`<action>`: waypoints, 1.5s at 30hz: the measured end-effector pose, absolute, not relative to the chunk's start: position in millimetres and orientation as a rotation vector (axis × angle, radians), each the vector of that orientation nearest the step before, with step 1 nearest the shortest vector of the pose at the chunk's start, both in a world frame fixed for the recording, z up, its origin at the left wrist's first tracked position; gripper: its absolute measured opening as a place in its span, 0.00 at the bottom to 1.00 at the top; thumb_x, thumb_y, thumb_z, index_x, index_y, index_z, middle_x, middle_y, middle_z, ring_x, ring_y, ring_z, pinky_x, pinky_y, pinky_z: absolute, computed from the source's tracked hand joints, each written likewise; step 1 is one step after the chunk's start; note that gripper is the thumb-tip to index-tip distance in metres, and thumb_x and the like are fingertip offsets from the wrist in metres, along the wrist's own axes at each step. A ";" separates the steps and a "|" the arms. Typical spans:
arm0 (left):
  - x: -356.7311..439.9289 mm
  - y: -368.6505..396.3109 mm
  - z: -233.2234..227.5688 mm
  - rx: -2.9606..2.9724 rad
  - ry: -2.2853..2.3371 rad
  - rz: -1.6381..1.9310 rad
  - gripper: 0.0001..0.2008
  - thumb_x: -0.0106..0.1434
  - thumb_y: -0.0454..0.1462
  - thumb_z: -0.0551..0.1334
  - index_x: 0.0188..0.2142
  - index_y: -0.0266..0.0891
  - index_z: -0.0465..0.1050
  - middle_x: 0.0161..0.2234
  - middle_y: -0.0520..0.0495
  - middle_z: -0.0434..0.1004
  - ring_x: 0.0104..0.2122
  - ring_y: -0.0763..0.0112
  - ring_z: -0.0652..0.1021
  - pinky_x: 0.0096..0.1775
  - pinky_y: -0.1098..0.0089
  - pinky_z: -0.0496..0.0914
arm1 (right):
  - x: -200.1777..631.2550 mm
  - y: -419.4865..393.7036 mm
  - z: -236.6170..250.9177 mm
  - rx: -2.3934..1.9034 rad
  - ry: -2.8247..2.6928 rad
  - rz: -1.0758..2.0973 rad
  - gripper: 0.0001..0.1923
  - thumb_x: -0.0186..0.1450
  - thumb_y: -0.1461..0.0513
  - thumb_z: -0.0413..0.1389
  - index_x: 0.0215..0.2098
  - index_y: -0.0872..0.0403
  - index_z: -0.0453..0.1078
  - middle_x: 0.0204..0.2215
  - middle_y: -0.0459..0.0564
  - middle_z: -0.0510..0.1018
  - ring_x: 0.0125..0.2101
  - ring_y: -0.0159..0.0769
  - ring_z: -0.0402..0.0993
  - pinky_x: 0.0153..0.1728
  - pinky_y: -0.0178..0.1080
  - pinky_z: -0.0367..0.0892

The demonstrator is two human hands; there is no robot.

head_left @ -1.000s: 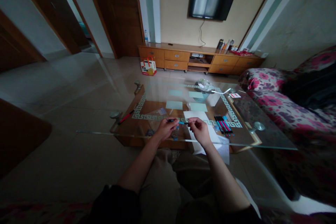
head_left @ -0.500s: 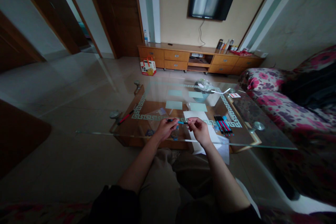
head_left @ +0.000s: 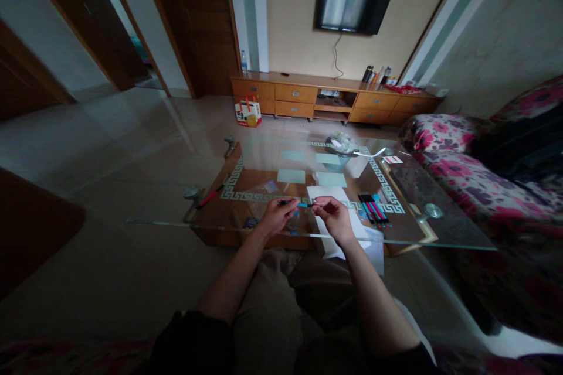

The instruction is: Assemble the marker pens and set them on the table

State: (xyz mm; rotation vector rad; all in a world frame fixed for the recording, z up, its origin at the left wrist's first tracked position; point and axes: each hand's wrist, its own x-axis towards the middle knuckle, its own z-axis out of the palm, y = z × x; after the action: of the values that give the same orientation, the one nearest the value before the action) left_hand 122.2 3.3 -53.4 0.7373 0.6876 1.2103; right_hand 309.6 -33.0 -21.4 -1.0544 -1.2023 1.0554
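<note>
A slim blue and black pen (head_left: 303, 205) is held level between my two hands, above the near part of the glass table (head_left: 259, 231). My left hand (head_left: 278, 215) is closed on its left end, and the fingers of my right hand (head_left: 333, 217) pinch its right end. To the right of my right hand lies a row of several pens (head_left: 373, 210) in red, blue and black. Off to the left, a red and black pen (head_left: 211, 196) rests apart from the row. White paper (head_left: 328, 192) shows behind and under my right hand.
A basket (head_left: 338, 159) with a plastic liner is toward the far right side of the table. A red and white card (head_left: 393, 160) lies right of it. The flowered sofa (head_left: 457, 170) borders the right; a low cabinet (head_left: 294, 94) stands beyond, with a carton bag (head_left: 248, 113) before it.
</note>
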 end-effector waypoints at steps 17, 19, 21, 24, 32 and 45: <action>119.9 1.6 -53.7 0.845 0.620 1.155 0.16 0.50 0.39 0.76 0.36 0.31 0.82 0.25 0.46 0.76 0.22 0.80 0.69 0.24 0.76 0.60 | 307.2 -38.6 -16.5 -1.214 -1.356 1.030 0.20 0.66 0.44 0.53 0.40 0.49 0.72 0.21 0.44 0.74 0.20 0.35 0.66 0.22 0.36 0.62; 120.5 2.2 -54.5 0.815 0.628 1.163 0.16 0.49 0.39 0.76 0.36 0.31 0.82 0.25 0.46 0.76 0.23 0.80 0.70 0.25 0.76 0.62 | 306.9 -38.8 -15.5 -1.203 -1.354 1.032 0.19 0.65 0.45 0.54 0.43 0.49 0.72 0.25 0.45 0.75 0.22 0.35 0.68 0.23 0.36 0.64; 120.8 2.8 -54.8 0.782 0.631 1.181 0.16 0.49 0.39 0.76 0.35 0.32 0.81 0.26 0.46 0.77 0.24 0.79 0.71 0.26 0.76 0.64 | 307.3 -38.4 -15.7 -1.180 -1.345 1.010 0.19 0.63 0.48 0.57 0.47 0.49 0.71 0.31 0.45 0.75 0.25 0.34 0.69 0.24 0.35 0.65; 120.8 3.2 -54.2 0.740 0.642 1.195 0.15 0.48 0.38 0.77 0.34 0.32 0.81 0.29 0.45 0.78 0.26 0.79 0.73 0.27 0.77 0.65 | 308.2 -38.0 -16.6 -1.148 -1.340 1.003 0.20 0.61 0.51 0.60 0.49 0.49 0.70 0.33 0.45 0.74 0.27 0.33 0.69 0.26 0.35 0.65; 120.4 2.7 -55.3 0.785 0.628 1.176 0.15 0.50 0.39 0.76 0.34 0.32 0.81 0.28 0.45 0.77 0.24 0.80 0.71 0.26 0.76 0.63 | 306.8 -38.7 -14.2 -1.160 -1.367 1.027 0.18 0.65 0.49 0.54 0.47 0.50 0.71 0.24 0.44 0.73 0.24 0.35 0.68 0.26 0.36 0.65; 120.2 2.6 -55.1 0.816 0.623 1.174 0.14 0.51 0.39 0.75 0.35 0.32 0.82 0.26 0.46 0.77 0.23 0.80 0.70 0.25 0.76 0.61 | 309.0 -37.9 -20.8 -1.154 -1.382 0.976 0.18 0.65 0.51 0.56 0.50 0.48 0.70 0.30 0.44 0.73 0.26 0.34 0.67 0.28 0.36 0.64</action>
State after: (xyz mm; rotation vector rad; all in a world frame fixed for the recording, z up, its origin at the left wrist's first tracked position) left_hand 120.2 2.6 -55.1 0.8164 0.6229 1.1735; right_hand 309.0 -37.9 -20.8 -1.1542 -1.3823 0.9764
